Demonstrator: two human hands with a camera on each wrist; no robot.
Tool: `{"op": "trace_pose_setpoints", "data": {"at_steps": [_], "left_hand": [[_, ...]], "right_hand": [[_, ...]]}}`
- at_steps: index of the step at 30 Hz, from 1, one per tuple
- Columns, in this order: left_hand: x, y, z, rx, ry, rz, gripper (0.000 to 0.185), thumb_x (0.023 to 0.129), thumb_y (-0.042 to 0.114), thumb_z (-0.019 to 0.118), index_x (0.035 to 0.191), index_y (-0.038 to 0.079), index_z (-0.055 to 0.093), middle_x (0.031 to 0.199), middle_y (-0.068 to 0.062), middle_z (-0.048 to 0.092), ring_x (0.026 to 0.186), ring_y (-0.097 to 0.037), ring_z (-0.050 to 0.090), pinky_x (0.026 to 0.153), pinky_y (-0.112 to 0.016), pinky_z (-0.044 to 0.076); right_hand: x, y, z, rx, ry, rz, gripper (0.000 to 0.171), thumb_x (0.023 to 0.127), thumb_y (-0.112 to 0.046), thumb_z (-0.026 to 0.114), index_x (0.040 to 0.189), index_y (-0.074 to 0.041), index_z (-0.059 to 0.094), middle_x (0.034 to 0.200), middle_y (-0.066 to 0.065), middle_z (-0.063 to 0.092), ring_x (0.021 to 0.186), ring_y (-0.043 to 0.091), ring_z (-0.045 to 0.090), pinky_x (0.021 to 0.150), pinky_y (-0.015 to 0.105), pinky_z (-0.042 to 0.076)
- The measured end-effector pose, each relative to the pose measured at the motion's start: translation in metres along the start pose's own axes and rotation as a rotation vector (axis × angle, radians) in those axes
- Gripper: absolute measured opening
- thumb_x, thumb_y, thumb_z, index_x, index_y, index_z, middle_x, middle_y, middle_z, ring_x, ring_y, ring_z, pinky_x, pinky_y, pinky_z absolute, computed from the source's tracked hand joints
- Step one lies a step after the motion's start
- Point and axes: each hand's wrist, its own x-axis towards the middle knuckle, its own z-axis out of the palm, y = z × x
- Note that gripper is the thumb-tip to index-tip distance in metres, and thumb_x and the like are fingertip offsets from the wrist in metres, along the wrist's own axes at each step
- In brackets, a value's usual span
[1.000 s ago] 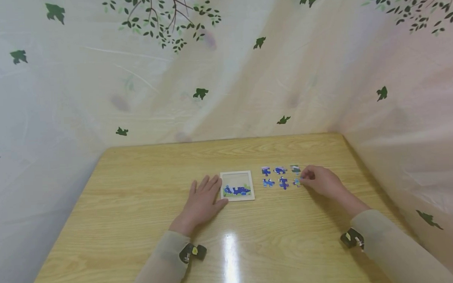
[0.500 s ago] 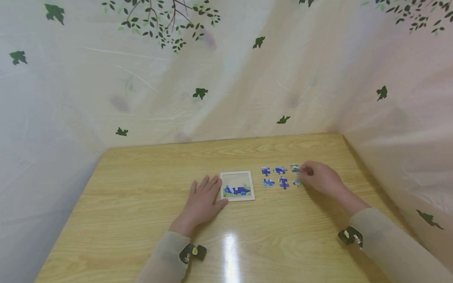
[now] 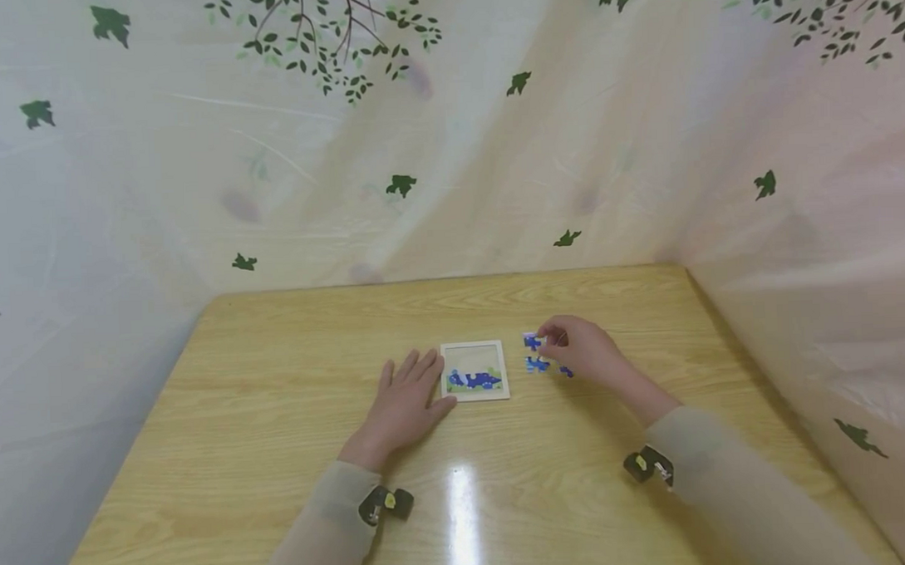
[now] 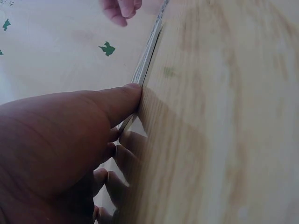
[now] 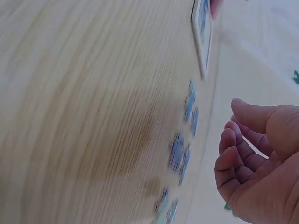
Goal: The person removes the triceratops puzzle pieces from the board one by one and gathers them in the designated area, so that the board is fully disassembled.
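Observation:
My left hand (image 3: pixel 400 407) lies flat on the table with spread fingers. Its index finger and thumb touch the left side and lower corner of a square, pale-rimmed puzzle tray (image 3: pixel 505 372). A blue-and-green picture fills the tray's lower part; the upper part is bare. Above the loose jigsaw pieces my right hand (image 3: pixel 585 353) hovers, fingers loosely curled, thumb near the index tip, nothing between them. A purple-blue piece (image 3: pixel 530 340) and a light-blue piece (image 3: pixel 536 363) show left of it. In the right wrist view several pieces (image 5: pixel 176 151) lie in pairs below the hand.
The wooden table (image 3: pixel 275 347) reaches back to a pale curtain (image 3: pixel 450 216) printed with leaves and branches, which also hangs along both sides. Small dark devices (image 3: pixel 385 505) are strapped to both wrists.
My right hand has moved left, from beside the rightmost pieces to over the middle ones, covering some of them in the head view. The left hand and tray have stayed put.

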Motion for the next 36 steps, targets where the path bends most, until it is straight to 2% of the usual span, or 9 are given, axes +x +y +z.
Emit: {"op": "trace_pose_setpoints", "data": {"at_steps": [7, 16, 20, 36], "left_hand": [[0.0, 0.001, 0.0, -0.002, 0.003, 0.0, 0.077, 0.113, 0.054, 0.057, 0.173, 0.011, 0.036, 0.181, -0.01, 0.025, 0.168, -0.038, 0.015, 0.133, -0.067, 0.001], [0.001, 0.0, 0.0, -0.008, 0.017, 0.008, 0.077, 0.112, 0.053, 0.058, 0.172, 0.009, 0.038, 0.181, -0.01, 0.028, 0.168, -0.04, 0.018, 0.133, -0.068, 0.003], [0.002, -0.001, 0.0, -0.002, 0.014, 0.007, 0.077, 0.112, 0.054, 0.058, 0.172, 0.01, 0.038, 0.181, -0.01, 0.027, 0.168, -0.04, 0.017, 0.133, -0.068, 0.003], [0.002, -0.002, 0.0, -0.003, 0.015, 0.017, 0.076, 0.113, 0.053, 0.057, 0.172, 0.009, 0.039, 0.181, -0.009, 0.028, 0.168, -0.04, 0.017, 0.133, -0.069, 0.002]], "right_hand": [[0.011, -0.026, 0.026, 0.052, -0.029, -0.059, 0.025, 0.105, -0.015, 0.077, 0.127, -0.003, 0.076, 0.104, 0.004, 0.07, 0.096, 0.022, 0.066, 0.073, 0.034, 0.055], [0.02, -0.053, 0.053, 0.08, -0.095, -0.103, 0.026, 0.104, -0.015, 0.079, 0.128, -0.005, 0.078, 0.106, 0.002, 0.07, 0.099, 0.021, 0.066, 0.085, 0.039, 0.058], [0.023, -0.062, 0.064, 0.08, -0.114, -0.123, 0.026, 0.103, -0.014, 0.081, 0.127, -0.006, 0.079, 0.105, 0.001, 0.071, 0.099, 0.02, 0.067, 0.087, 0.039, 0.059], [0.026, -0.076, 0.088, -0.028, -0.149, -0.124, 0.03, 0.098, -0.014, 0.084, 0.127, -0.01, 0.079, 0.103, -0.002, 0.072, 0.097, 0.015, 0.067, 0.092, 0.039, 0.06]]}}
